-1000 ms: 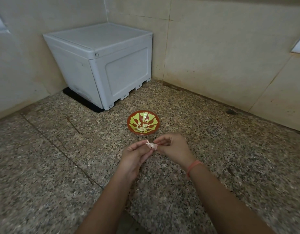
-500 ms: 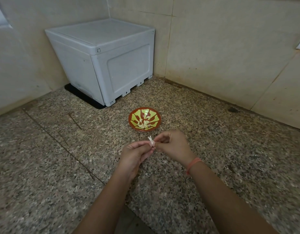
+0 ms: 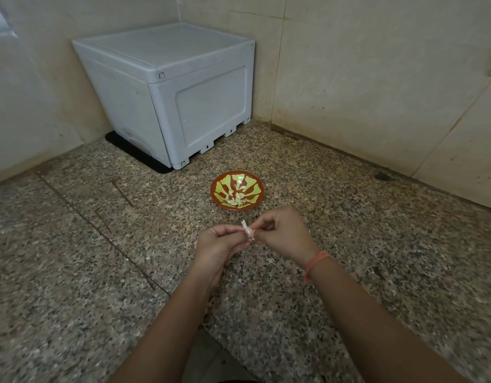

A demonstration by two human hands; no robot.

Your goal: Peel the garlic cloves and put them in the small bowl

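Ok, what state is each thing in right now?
garlic clove: pinched between both hands, papery skin sticking up.
left hand: pinches the clove.
right hand: pinches the clove.
small bowl: upright on the granite, peeled cloves inside.
white box: closed.

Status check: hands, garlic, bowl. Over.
Left hand and right hand both pinching one garlic clove, papery skin sticking up. small bowl just beyond, peeled cloves inside. Nothing between hands and bowl.
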